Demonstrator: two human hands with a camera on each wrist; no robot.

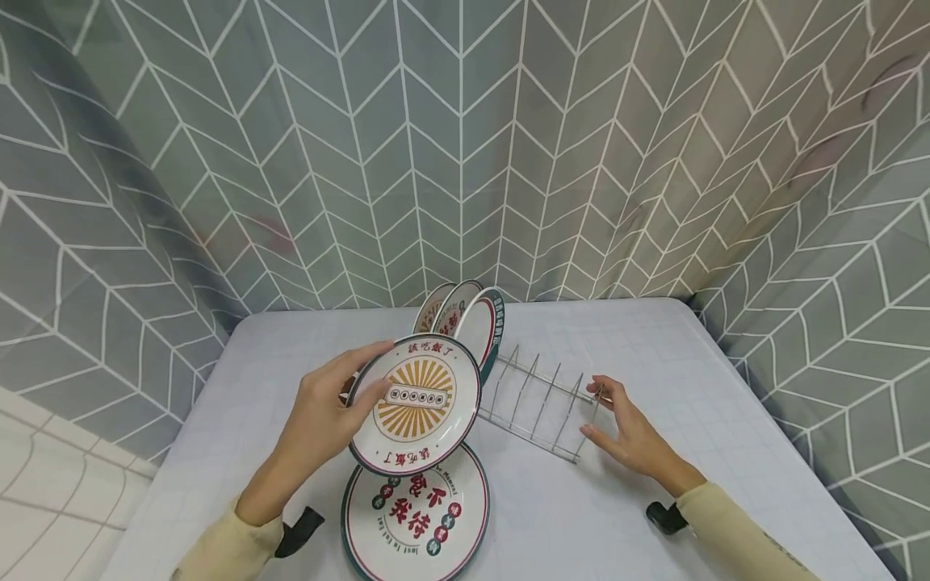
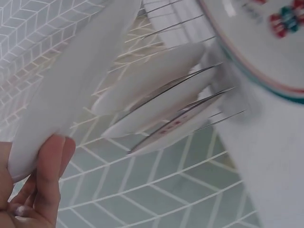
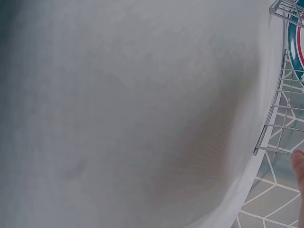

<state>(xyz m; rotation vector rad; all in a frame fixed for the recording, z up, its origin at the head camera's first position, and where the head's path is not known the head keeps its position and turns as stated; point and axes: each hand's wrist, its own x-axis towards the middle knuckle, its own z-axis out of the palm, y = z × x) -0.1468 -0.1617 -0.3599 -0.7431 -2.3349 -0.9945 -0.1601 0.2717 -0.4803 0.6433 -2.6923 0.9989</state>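
The left hand [image 1: 320,411] grips a sunburst plate [image 1: 416,403] by its left rim, thumb on the printed face and fingers curled behind it, holding it tilted above the desk [image 1: 654,355], just in front of the rack [image 1: 541,399]. In the left wrist view the fingers [image 2: 47,185] show pressed on the plate's white underside. Directly below the held plate, a second plate [image 1: 417,512] with red lettering lies flat on the desk near its front edge. The wire rack stands at mid-desk; three plates [image 1: 465,319] stand upright in its far slots, close together, and the nearer slots show bare wires. The held plate's upper edge overlaps the nearest standing plate in the head view; whether they touch I cannot tell. The right hand [image 1: 625,424] rests at the rack's near right end, fingers loosely spread and lightly bent, its fingertips touching the end wire, holding nothing closed in its grasp. The right wrist view shows only a fingertip [image 3: 298,164] beside the rack's frame. Both sleeves are pale yellow, with a black strap at each wrist. A chevron-patterned cloth [image 1: 465,145] hangs behind and around the desk.
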